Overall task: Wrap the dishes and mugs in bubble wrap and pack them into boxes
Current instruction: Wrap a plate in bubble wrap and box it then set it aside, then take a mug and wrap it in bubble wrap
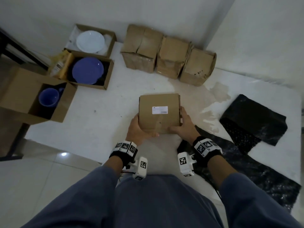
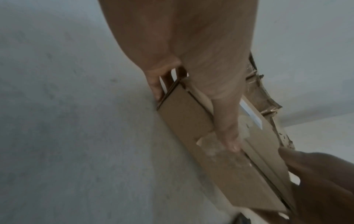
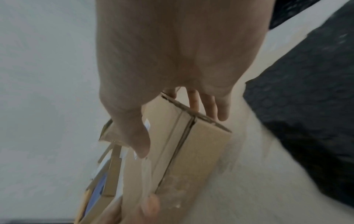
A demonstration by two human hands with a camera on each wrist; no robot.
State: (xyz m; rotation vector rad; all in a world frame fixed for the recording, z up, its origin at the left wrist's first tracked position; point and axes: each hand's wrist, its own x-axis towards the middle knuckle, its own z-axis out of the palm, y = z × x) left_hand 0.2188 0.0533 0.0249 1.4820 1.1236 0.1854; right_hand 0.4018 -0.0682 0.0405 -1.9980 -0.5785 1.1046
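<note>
A closed cardboard box [image 1: 158, 112] with a white label on its lid is at the middle of the white surface. My left hand [image 1: 139, 130] grips its near left corner, thumb on the lid and fingers down the left side [image 2: 155, 84]. My right hand [image 1: 182, 124] grips the near right corner the same way, with fingers along the right side [image 3: 210, 106]. The box [image 2: 191, 121] shows clear tape residue on its lid. Whether the box [image 3: 191, 144] rests on the surface or is held just above it cannot be told.
At the left stand three open boxes holding a white plate [image 1: 90, 41], a blue plate [image 1: 88, 70] and a blue mug [image 1: 49, 97]. Three closed boxes [image 1: 167, 58] line the back wall. Black bubble wrap [image 1: 253, 117] lies at the right, another sheet [image 1: 246, 170] nearer me.
</note>
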